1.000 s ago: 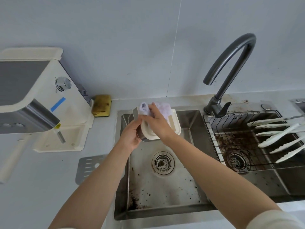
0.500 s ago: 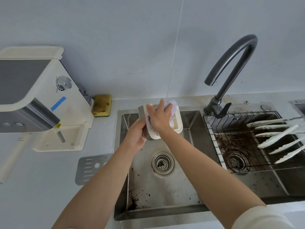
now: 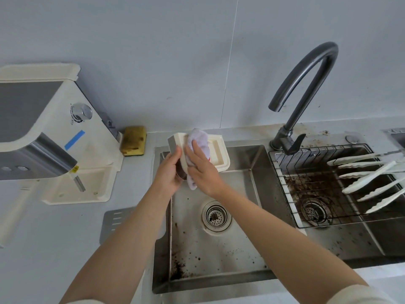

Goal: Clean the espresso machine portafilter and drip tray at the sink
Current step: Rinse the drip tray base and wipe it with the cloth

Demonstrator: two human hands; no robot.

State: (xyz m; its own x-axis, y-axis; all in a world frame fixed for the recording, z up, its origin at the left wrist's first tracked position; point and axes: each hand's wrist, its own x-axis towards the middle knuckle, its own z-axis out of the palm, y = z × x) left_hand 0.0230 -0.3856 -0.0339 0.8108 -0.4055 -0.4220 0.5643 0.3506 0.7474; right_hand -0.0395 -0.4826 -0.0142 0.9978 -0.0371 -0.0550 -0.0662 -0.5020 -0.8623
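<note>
A cream drip tray with a steel front is held tilted above the left sink basin. My left hand grips the tray's left end. My right hand presses a pale lilac cloth flat against the tray's inner face. The cloth drapes over the tray's top edge and hangs below my palm. The tray's perforated steel grate lies on the counter left of the sink. No portafilter is in sight.
The cream espresso machine stands at the left with its tray bay bare. A yellow sponge sits by the wall. The dark faucet arches over the right basin, where a wire rack holds several white tongs. Coffee grounds speckle both basins.
My right hand has slid the cloth from the tray's upper part down along its left side. The tray has tilted slightly; my left hand keeps its grip.
</note>
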